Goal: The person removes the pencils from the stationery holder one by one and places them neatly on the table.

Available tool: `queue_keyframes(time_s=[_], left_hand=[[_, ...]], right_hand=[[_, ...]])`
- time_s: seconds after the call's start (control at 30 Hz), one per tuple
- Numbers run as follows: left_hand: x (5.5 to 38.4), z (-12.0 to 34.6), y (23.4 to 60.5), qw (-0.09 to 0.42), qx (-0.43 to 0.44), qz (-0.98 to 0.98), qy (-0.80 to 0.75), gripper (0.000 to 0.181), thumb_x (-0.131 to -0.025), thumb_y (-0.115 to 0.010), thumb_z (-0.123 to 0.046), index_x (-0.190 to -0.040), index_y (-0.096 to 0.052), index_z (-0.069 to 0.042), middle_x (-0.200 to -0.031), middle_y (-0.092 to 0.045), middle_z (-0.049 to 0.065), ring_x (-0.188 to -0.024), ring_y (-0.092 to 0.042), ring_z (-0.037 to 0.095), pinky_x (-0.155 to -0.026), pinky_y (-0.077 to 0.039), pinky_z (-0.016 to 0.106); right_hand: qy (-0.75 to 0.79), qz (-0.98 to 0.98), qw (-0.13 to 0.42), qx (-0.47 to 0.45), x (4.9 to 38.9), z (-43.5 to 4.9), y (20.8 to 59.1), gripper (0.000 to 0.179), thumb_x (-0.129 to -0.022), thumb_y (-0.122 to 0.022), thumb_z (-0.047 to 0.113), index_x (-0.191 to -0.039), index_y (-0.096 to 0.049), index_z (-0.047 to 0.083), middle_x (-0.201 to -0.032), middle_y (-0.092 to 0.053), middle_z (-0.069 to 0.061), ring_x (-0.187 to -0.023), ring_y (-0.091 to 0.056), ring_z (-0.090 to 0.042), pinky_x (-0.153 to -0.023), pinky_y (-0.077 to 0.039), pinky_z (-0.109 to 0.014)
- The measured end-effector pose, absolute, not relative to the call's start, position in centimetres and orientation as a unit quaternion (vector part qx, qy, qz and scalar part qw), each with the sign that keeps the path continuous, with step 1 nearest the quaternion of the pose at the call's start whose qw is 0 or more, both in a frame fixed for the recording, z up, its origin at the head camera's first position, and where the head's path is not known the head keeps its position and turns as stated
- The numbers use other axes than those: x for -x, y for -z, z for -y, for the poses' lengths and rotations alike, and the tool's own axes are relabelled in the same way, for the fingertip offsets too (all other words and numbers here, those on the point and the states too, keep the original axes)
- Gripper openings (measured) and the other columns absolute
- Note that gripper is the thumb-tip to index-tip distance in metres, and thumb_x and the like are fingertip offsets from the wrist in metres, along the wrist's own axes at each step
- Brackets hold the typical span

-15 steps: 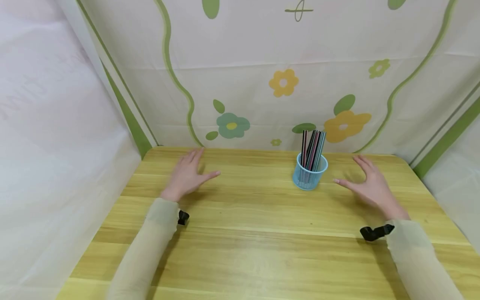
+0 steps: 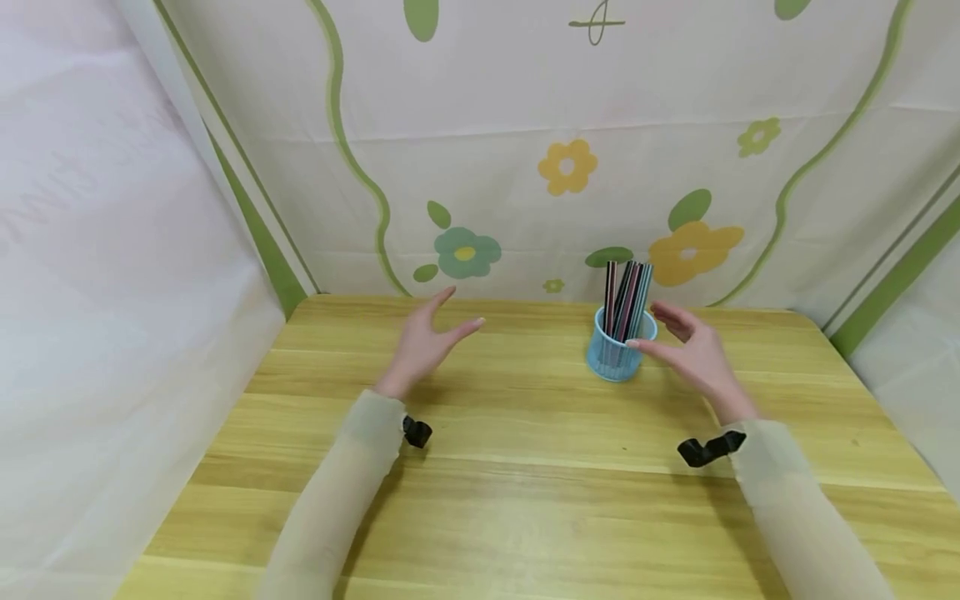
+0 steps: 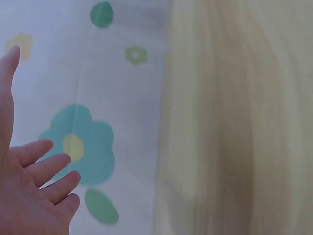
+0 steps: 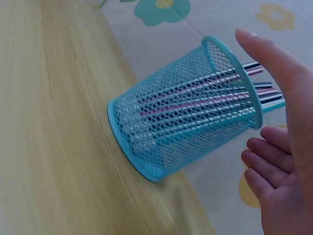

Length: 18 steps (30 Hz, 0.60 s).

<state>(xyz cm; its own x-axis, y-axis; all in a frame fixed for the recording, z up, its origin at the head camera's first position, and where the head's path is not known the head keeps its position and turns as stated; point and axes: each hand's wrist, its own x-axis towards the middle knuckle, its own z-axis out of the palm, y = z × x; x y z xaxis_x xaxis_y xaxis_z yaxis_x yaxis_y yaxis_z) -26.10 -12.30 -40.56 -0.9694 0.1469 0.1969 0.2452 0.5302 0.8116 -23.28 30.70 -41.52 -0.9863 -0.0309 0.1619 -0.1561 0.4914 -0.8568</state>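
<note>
A light blue mesh pen holder [image 2: 613, 360] stands upright near the table's back edge, right of the middle. Several thin striped sticks [image 2: 630, 300] in black, pink and pale blue lean inside it and rise above its rim; their exact kind is hard to tell. Close to the holder's right side is my right hand [image 2: 693, 354], thumb and fingers spread apart around the rim's height. In the right wrist view the mesh holder [image 4: 186, 112] lies between the camera and the thumb, ungripped. My left hand [image 2: 423, 346] hovers over the table's left part, fingers extended, holding nothing.
The wooden table [image 2: 510, 500] ends at a white cloth backdrop [image 2: 495, 100] printed with flowers and leaves. Cloth walls [image 2: 97, 333] also close in at the left and right. Each sleeve cuff carries a small black camera mount [image 2: 416, 432].
Both hands have moved inward over the table. The right one has come left, up to the pen holder, and the left one has shifted right. The holder stays in place.
</note>
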Motion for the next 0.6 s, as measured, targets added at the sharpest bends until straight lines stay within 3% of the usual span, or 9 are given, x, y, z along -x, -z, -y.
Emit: queue_keyframes(time_s=[0.37,0.6], left_hand=[[26.7,6.6,39.5,0.037,0.150,0.821,0.550,0.085,-0.089,-0.068,-0.065,-0.155,-0.044,-0.017,-0.155,-0.045,-0.003,-0.142,-0.039,0.015,-0.117,-0.033,0.043],[28.0,2.1,38.8,0.029,0.155,0.794,0.588,0.074,-0.089,-0.072,-0.059,-0.147,-0.054,-0.016,-0.146,-0.055,-0.001,-0.134,-0.049,0.018,-0.114,-0.039,0.038]], right_hand=[[-0.526,0.846,0.074,-0.043,23.6,-29.4,42.3,0.086,-0.084,-0.087,0.032,-0.154,-0.044,0.008,-0.144,-0.054,-0.018,-0.130,-0.052,-0.034,-0.110,-0.042,-0.051],[-0.551,0.831,0.066,-0.039,23.8,-28.9,42.6,0.084,-0.086,-0.086,0.027,-0.153,-0.041,0.005,-0.144,-0.053,-0.018,-0.129,-0.053,-0.033,-0.102,-0.047,-0.022]])
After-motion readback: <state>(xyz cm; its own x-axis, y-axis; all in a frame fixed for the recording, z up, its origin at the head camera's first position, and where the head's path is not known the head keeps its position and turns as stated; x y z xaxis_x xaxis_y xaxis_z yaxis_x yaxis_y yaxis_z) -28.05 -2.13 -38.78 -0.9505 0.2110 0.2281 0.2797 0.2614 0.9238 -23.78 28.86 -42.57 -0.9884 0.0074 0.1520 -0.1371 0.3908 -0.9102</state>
